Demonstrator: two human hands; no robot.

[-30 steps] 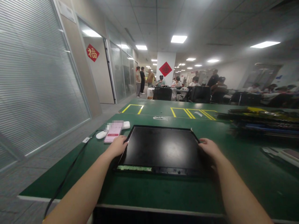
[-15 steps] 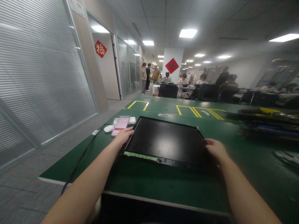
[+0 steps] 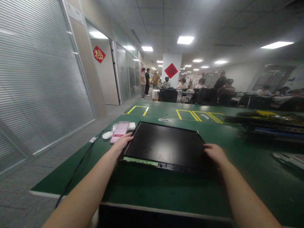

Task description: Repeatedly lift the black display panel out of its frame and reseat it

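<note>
A black flat display panel (image 3: 165,145) lies on the green table (image 3: 166,190), a strip of green circuit board along its near edge. My left hand (image 3: 123,142) grips the panel's left edge with fingers curled on it. My right hand (image 3: 215,153) grips the right edge the same way. Both forearms reach in from the bottom of the view.
A pink-screened phone (image 3: 118,133) and two small white objects (image 3: 107,135) lie left of the panel, with a black cable (image 3: 76,171) running off the table's left edge. Stacked dark parts (image 3: 268,126) sit at right. Yellow marked boxes (image 3: 197,114) lie behind. Several people work at far desks.
The view shifted slightly; the panel and both hands stay in about the same place on the table, still held at both edges.
</note>
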